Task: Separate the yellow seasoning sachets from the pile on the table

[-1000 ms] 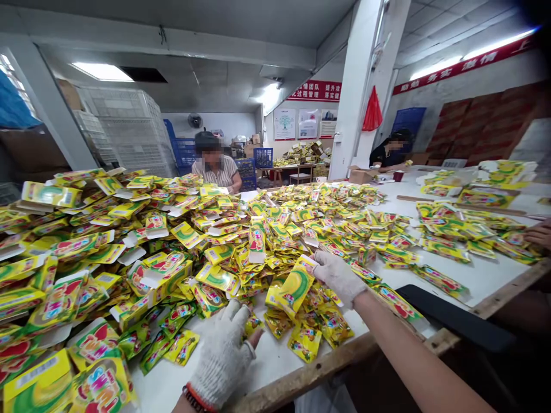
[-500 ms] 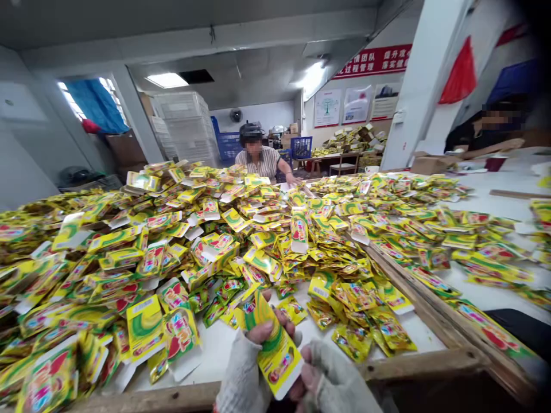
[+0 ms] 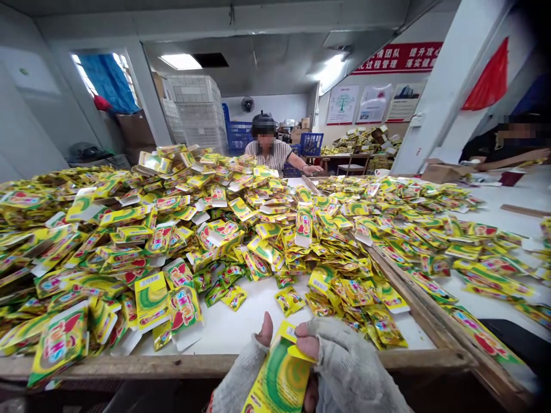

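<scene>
Yellow-and-green carton (image 3: 282,376), one, printed, tilted, held in front of the surface's near edge, around its middle. Right hand (image 3: 350,361), in a greyish glove with bare fingertips: thumb and finger pinching the carton's upper right side. Left hand (image 3: 239,376), likewise gloved: at the carton's left side, thumb raised; other fingers hidden, grip cannot be told. Surface (image 3: 253,332), white, with a wooden rim (image 3: 193,363) along the near edge. Sachets (image 3: 385,327), yellow, heaped just inside that edge, right of centre. Wooden strip (image 3: 413,304), running from the near edge inward, right of the sachets. Carton pile (image 3: 172,229), large, covering the left side. Co-worker (image 3: 267,152), striped top, seated beyond the far edge, one arm extended. Crates (image 3: 196,109), pale, stacked behind.
</scene>
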Motion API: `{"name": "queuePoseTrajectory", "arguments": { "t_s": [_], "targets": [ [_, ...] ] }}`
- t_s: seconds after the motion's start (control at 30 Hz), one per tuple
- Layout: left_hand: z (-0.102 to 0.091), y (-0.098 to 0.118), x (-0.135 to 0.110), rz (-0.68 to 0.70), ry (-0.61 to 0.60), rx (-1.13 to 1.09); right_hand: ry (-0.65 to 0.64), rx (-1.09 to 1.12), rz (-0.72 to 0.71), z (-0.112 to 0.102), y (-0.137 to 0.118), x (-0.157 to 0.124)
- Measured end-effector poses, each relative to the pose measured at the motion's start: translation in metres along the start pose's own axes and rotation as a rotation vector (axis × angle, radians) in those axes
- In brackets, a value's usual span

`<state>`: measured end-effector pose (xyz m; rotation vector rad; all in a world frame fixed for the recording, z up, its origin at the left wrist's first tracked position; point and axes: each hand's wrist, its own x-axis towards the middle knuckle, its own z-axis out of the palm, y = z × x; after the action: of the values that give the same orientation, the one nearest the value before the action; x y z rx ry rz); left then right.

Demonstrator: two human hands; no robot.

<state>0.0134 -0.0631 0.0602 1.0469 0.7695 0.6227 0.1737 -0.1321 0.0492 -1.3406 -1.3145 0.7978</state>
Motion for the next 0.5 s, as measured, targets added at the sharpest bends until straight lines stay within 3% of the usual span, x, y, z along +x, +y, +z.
{"name": "queuePoseTrajectory", "arguments": {
  "t_s": [0.17,0.27,0.37,0.43,0.5],
  "targets": [
    [-0.015,-0.001,-0.007,0.019,0.026,0.020,-0.127,-0.384,-0.342,-0.018,-0.012,0.005],
    [-0.017,-0.002,-0.006,0.030,0.045,0.018,-0.125,-0.540,-0.485,-0.022,-0.019,0.003],
    [-0.015,-0.002,-0.005,0.034,0.048,0.004,-0.125,-0.775,-0.733,-0.017,-0.021,-0.001],
    [-0.011,-0.003,-0.007,-0.004,0.033,-0.026,-0.085,-0.928,-0.871,-0.011,-0.020,-0.003],
    [-0.008,-0.003,-0.010,-0.086,0.008,-0.089,-0.028,-0.987,-0.921,-0.005,-0.017,-0.004]
  ]
}}
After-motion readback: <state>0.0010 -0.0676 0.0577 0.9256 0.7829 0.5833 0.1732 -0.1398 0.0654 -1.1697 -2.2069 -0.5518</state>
